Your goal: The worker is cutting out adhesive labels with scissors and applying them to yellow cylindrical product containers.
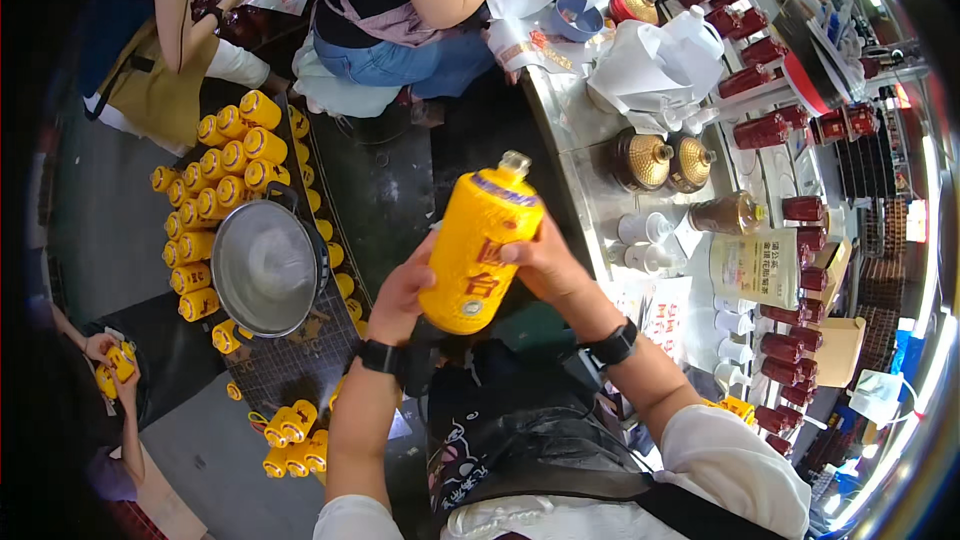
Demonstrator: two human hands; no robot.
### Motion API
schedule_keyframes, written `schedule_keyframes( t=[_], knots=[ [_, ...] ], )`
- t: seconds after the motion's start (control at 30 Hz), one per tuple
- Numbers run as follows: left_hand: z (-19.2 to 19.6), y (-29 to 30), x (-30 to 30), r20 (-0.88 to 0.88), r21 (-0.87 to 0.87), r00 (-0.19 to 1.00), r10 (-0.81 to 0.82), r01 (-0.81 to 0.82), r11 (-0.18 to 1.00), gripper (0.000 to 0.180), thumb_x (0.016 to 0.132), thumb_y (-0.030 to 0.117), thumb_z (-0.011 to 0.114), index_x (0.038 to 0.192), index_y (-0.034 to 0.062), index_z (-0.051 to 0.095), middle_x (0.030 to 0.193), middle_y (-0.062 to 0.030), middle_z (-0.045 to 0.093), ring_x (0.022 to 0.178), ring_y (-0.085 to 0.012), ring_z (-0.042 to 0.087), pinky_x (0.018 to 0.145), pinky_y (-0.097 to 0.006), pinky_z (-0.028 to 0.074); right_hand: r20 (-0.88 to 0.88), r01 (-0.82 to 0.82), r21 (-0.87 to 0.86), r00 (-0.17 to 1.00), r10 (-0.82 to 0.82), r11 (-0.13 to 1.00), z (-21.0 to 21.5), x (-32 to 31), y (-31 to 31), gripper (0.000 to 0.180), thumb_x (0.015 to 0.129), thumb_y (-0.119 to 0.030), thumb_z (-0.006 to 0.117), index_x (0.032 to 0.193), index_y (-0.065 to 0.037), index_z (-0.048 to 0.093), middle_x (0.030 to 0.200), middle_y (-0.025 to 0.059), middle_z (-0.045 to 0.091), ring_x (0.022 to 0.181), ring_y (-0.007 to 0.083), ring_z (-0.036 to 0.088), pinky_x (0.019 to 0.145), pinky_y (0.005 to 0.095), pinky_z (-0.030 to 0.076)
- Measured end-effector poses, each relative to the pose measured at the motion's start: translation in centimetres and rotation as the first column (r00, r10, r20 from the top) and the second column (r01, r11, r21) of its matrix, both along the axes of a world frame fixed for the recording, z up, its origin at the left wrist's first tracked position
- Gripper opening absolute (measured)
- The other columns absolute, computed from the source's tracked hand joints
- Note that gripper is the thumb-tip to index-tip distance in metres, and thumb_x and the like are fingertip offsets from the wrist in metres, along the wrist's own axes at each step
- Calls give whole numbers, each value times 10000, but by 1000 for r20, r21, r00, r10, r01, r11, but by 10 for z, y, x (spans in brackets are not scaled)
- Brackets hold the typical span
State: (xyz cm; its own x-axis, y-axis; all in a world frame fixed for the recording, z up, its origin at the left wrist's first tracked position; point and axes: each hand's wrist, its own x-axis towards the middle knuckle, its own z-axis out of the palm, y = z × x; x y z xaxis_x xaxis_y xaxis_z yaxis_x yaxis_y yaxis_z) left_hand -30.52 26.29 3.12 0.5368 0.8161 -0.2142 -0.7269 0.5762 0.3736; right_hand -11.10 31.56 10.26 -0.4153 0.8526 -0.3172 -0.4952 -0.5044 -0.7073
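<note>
Between my hands a yellow bottle (480, 255) with raised red characters and a clear faceted stopper is tilted, its top leaning right. My left hand (402, 295) is closed against its lower left side. On the right side, my right hand (552, 258) grips it, the thumb lying across the front; the other fingers are hidden behind the bottle. Each of my wrists wears a dark band.
On the left, several yellow bottles (235, 155) stand around a round metal pan (265, 265). A metal counter (575, 155) on the right bears brown gold-lidded jars (640, 160), white cups (645, 228) and dark red bottles (760, 130). Other people work at the back and far left.
</note>
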Motion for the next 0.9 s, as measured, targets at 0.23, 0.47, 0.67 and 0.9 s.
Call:
schedule_keyframes(
  t=[0.23, 0.47, 0.67, 0.9],
  knots=[
    [-8, 37, 34, -223, -27, 941, 256, -268, 963, 250, 957, 258, 564, 1127, 78, 530, 1228, -173, 587, 1155, -278, 566, 1033, -423, 430, 390, 267, 461, 795, -464, 846, 20, 60, 79, 842, 608, -90, 857, 1301, -31, 383, 1145, 107, 578, 1039, 226, 604, 938, 375, 490],
    [-53, -76, -20, -323, -283, 921, 220, -316, 906, 251, 984, 262, 493, 1147, 87, 571, 1217, -190, 600, 1167, -325, 556, 1027, -476, 427, 428, 306, 840, 131, -894, 448, -51, 79, 182, 895, 595, -167, 905, 1271, -2, 342, 1200, 146, 473, 1102, 241, 522, 975, 370, 440],
    [-65, -153, -53, -367, -479, 889, 274, -433, 764, 352, 978, 300, 489, 1195, 28, 541, 1249, -200, 578, 1171, -337, 549, 1035, -469, 428, 138, 403, 893, 181, -974, 201, -117, 91, 248, 926, 553, -163, 916, 1280, 17, 372, 1223, 164, 511, 1086, 252, 549, 989, 399, 448],
    [-62, -183, -75, -437, -550, 815, 381, -578, 604, 229, 891, 218, 665, 1036, 60, 588, 1002, -135, 665, 937, -271, 660, 884, -426, 528, 582, 267, 807, -212, -785, 527, -146, 170, 304, 949, 482, -497, 927, 1142, 54, 528, 1100, 173, 607, 931, 281, 627, 858, 421, 540]
  ],
)
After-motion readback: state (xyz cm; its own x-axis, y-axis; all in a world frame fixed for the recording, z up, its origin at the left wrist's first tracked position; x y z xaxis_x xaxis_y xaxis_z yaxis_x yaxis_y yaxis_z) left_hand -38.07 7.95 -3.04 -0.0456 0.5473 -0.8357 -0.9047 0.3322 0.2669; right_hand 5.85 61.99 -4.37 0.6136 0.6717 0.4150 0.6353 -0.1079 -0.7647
